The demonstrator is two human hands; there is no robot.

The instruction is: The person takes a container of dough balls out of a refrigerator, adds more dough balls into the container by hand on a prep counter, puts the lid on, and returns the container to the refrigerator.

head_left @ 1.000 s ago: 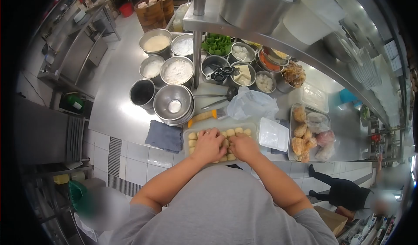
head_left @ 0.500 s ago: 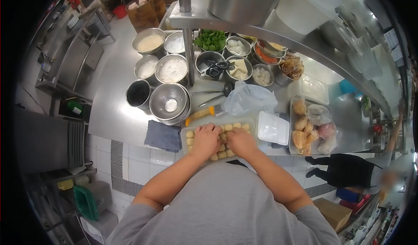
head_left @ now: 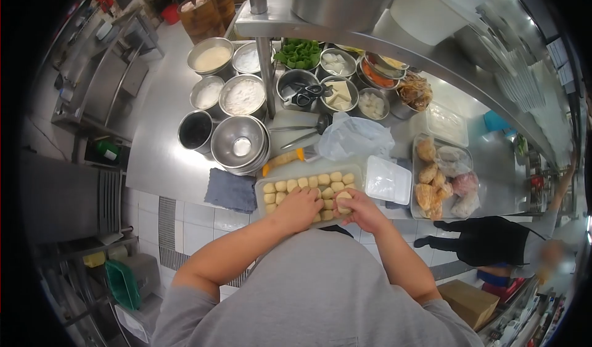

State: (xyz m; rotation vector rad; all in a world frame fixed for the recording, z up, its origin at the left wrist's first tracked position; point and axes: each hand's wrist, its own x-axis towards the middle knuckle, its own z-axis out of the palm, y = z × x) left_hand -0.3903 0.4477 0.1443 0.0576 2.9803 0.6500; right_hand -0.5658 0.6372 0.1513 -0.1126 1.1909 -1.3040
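Note:
A shallow plastic tray [head_left: 259,194] at the counter's front edge holds rows of small, pale dough balls [head_left: 302,182]. My right hand [head_left: 365,213] grips one dough ball [head_left: 344,200] between thumb and fingers, raised over the tray's right part. On the left, my left hand [head_left: 298,210] reaches over the tray with its fingers bent down among the balls. Its fingertips are partly hidden, and whatever they hold does not show. Just behind the tray lies a tool with a yellow-orange handle [head_left: 282,160].
Stacked steel bowls [head_left: 239,143] and a dark cloth [head_left: 229,190] sit at left. A plastic bag [head_left: 354,138], a white container [head_left: 388,180] and a tray of bagged food [head_left: 438,183] stand right. Ingredient tins line the back under a steel shelf [head_left: 370,41]. Another person [head_left: 493,241] is at right.
My right hand has pulled back to the right and now has a dough ball in its grip. My left hand has shifted slightly nearer my body, so more of the back row shows.

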